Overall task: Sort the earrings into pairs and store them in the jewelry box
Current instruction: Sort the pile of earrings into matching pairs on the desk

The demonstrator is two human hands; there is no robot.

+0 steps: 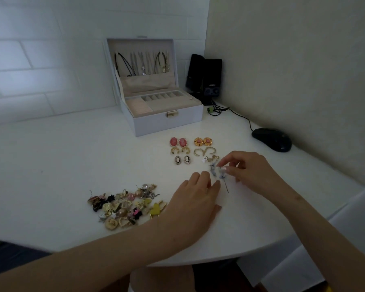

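The blue dangly earring (216,172) was up just off the table (72,165), pinched at its top between the thumb and forefinger of the right hand (249,171), other fingers loosely curled behind. A thin pin hung down from it. The left hand (196,199) lay flat-ish beside it, fingers relaxed, thumb out to the side, index tip touching the earring's lower end, not clamped on anything.

Just behind that were the sorted pairs in two short columns: pink oval pair (178,142), gold crescent pair (180,150) and cameo pair (182,160) on one side; orange round pair (202,141) and gold hoops (204,152) on the other, with another gold piece (211,159) just beside the fingers.

The unsorted pile (124,204) sat near the left wrist. The jewelry box (167,123) stood open behind the pairs, necklaces (141,62) hanging in its lid. A black speaker (211,81) and a mouse (271,140) were over by the wall.
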